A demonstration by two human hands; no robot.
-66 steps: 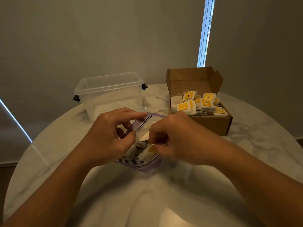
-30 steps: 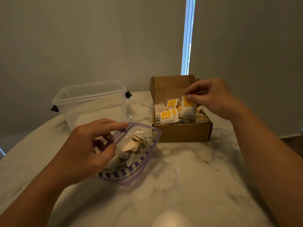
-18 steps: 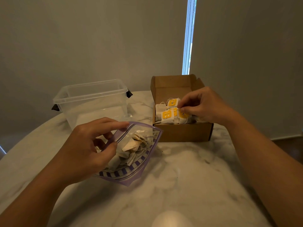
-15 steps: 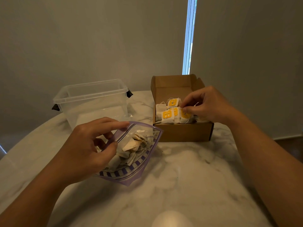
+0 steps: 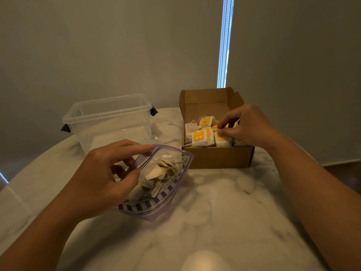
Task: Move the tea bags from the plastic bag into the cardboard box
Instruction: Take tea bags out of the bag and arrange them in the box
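Observation:
A clear plastic bag with a purple striped edge lies tilted on the marble table, with several pale tea bags inside. My left hand pinches the bag's open rim between thumb and fingers. The open cardboard box stands behind it to the right, holding several tea bags with yellow tags. My right hand is over the box. Its thumb and forefinger pinch the top of a tea bag that stands in the front row.
An empty clear plastic tub with black clips stands at the back left, close to the bag. The round marble table curves away at left and right. A wall and blinds rise just behind the box.
My right hand took a tea bag from the plastic bag, carried it over to the box and lowered it into the front row. My left hand has kept hold of the plastic bag.

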